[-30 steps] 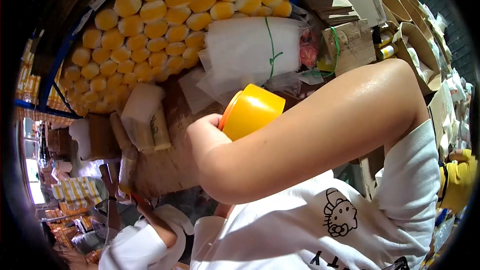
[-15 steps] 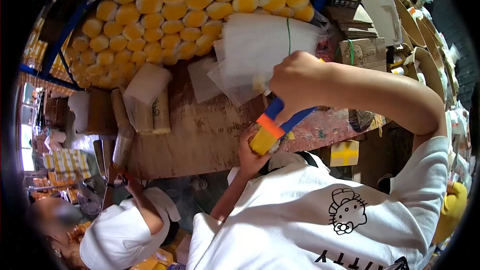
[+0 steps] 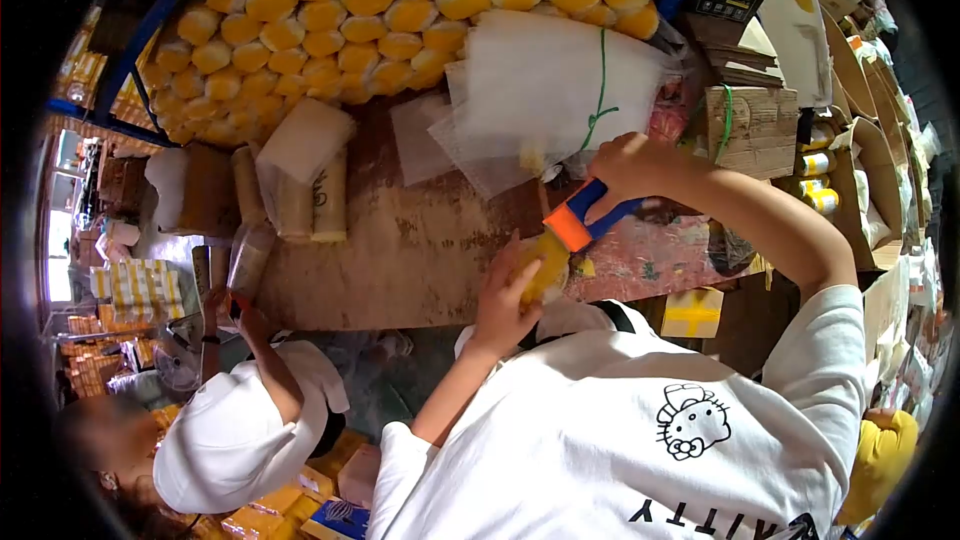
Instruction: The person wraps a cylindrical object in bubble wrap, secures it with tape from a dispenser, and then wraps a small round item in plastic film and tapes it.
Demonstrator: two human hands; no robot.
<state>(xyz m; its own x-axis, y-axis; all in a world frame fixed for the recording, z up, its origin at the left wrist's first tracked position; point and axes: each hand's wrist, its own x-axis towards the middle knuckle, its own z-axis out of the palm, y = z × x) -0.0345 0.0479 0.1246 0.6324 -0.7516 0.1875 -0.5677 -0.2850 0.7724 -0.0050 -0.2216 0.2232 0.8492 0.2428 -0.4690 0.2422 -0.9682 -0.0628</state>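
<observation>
My right hand (image 3: pixel 625 175) is closed round the handle of a blue and orange tape dispenser (image 3: pixel 572 227). The dispenser's orange edge touches a yellow-wrapped package (image 3: pixel 543 265) near the table's front edge. Fingers of my left hand (image 3: pixel 506 292) wrap round the near left side of that package. Just beyond, a stack of translucent bubble-wrap sheets (image 3: pixel 540 80) lies on the table with a green string (image 3: pixel 603 80) across it.
Many yellow-ended rolls (image 3: pixel 370 0) are piled behind the wooden table (image 3: pixel 380 270). Wrapped cylinders (image 3: pixel 328 202) and a cardboard box (image 3: pixel 205 190) stand at left. A co-worker's hands (image 3: pixel 245 318) are at the lower left. Cardboard (image 3: pixel 755 130) is stacked at right.
My right hand and the dispenser have moved slightly right and turned. My left hand's fingers now spread further over the package. The camera view has shifted a little.
</observation>
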